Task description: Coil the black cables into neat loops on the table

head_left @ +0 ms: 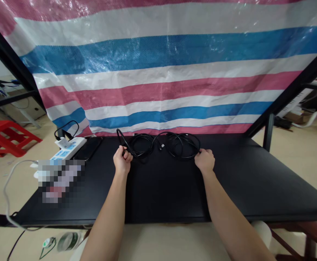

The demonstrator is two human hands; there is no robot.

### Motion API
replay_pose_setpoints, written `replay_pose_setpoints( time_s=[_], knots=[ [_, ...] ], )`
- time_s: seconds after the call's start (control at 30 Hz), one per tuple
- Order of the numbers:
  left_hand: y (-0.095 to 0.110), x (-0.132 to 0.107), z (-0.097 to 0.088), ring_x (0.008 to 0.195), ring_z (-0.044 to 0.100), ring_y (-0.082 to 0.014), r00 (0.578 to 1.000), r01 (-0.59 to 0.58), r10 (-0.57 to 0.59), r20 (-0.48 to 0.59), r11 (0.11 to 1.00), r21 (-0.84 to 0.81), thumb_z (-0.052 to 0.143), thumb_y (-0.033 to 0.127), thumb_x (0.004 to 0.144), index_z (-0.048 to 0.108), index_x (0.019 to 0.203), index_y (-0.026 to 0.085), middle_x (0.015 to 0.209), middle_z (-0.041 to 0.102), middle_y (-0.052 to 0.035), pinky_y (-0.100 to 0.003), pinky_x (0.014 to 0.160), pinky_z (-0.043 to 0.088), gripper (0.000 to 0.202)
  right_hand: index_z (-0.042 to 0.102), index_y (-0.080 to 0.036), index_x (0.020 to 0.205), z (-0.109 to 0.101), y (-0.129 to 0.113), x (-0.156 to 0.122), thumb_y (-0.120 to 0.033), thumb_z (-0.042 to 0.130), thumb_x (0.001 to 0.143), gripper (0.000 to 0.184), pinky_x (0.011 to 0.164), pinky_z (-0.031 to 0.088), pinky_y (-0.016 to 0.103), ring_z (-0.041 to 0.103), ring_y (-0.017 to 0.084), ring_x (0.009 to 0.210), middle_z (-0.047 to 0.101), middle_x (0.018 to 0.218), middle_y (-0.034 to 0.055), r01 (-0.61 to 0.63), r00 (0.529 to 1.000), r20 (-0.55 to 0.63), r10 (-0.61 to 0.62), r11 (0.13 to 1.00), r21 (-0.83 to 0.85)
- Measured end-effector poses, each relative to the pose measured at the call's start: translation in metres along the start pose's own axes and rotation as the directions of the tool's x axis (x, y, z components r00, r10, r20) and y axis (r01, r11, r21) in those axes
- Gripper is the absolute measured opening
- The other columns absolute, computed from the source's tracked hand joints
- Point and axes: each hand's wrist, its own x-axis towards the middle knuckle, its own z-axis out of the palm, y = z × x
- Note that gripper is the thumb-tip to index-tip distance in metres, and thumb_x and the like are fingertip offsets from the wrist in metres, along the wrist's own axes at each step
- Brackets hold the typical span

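Observation:
A black cable [184, 157] lies in two loose coils on the black tabletop, joined by a strand that arches between them. My left hand [122, 159] is closed around the cable at the left coil, and a loop of it rises above my fingers. At the outer edge of the right coil, my right hand [204, 160] pinches the cable. A light metal plug end [162, 146] shows between the two coils. The fingertips of both hands are partly hidden.
On the tabletop [164, 195], a white power strip [78, 144] with a plugged-in charger and a dark phone [89, 149] lie at left, near a blurred-out patch. A striped plastic sheet [158, 65] hangs behind. A red stool [8, 136] stands left on the floor.

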Motion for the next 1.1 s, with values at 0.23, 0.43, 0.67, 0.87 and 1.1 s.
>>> replay_pose_setpoints(
  time_s=[0.23,0.43,0.67,0.87,1.1],
  knots=[
    [0.016,0.006,-0.013,0.029,0.019,-0.0049,0.997,0.073,-0.067,0.047,0.988,-0.138,0.048,0.032,0.091,0.044,0.058,0.019,0.038,0.02,0.0102,-0.018,0.033,0.018,0.036,0.049,-0.02,0.088,0.006,0.014,0.012,-0.017,0.047,0.078,0.01,0.071,0.048,0.03,0.064,0.019,0.078,0.066,0.084,0.0078,-0.131,0.968,-0.112,0.226,0.83,0.542],
    [0.014,0.01,-0.017,0.03,0.017,-0.0049,0.997,0.063,-0.059,0.054,0.994,-0.085,0.051,0.037,0.089,0.043,0.057,0.019,0.039,0.019,0.0103,-0.018,0.032,0.017,0.037,0.032,-0.025,0.076,0.007,0.017,0.013,-0.036,0.057,0.075,0.027,0.04,0.034,0.019,0.041,0.007,0.035,0.053,0.051,-0.0106,0.008,0.98,-0.051,0.194,0.218,0.976],
    [0.005,0.009,-0.006,0.029,0.016,-0.0045,0.995,0.067,-0.065,0.072,0.998,-0.016,0.052,0.038,0.088,0.042,0.058,0.019,0.038,0.019,0.0103,-0.017,0.032,0.015,0.037,0.055,-0.023,0.075,-0.002,0.0,-0.002,-0.06,0.067,0.062,0.041,0.037,0.028,0.02,0.033,0.007,0.033,0.036,0.037,-0.0125,0.038,0.988,-0.017,-0.15,0.142,0.989],
    [-0.006,0.006,0.0,0.028,0.018,-0.0027,0.993,-0.011,0.002,0.117,0.997,0.076,0.063,0.038,0.078,0.044,0.057,0.018,0.036,0.024,0.0108,-0.015,0.032,0.014,0.035,0.06,-0.021,0.072,-0.008,-0.026,-0.013,-0.052,0.076,0.05,0.041,0.047,0.039,0.023,0.051,0.01,0.048,0.065,0.062,-0.0024,0.121,0.942,0.017,-0.336,0.385,0.915],
    [-0.026,-0.007,0.006,0.029,0.027,-0.0034,0.976,-0.159,0.119,0.182,0.961,0.226,0.074,0.05,0.062,0.043,0.056,0.019,0.035,0.033,0.0098,-0.015,0.032,0.02,0.044,0.041,-0.024,0.049,-0.003,-0.042,-0.029,-0.06,0.054,0.07,0.044,0.049,0.036,0.028,0.041,0.012,0.043,0.043,0.042,-0.0048,0.207,0.963,-0.059,-0.262,0.581,0.787]
  ],
)
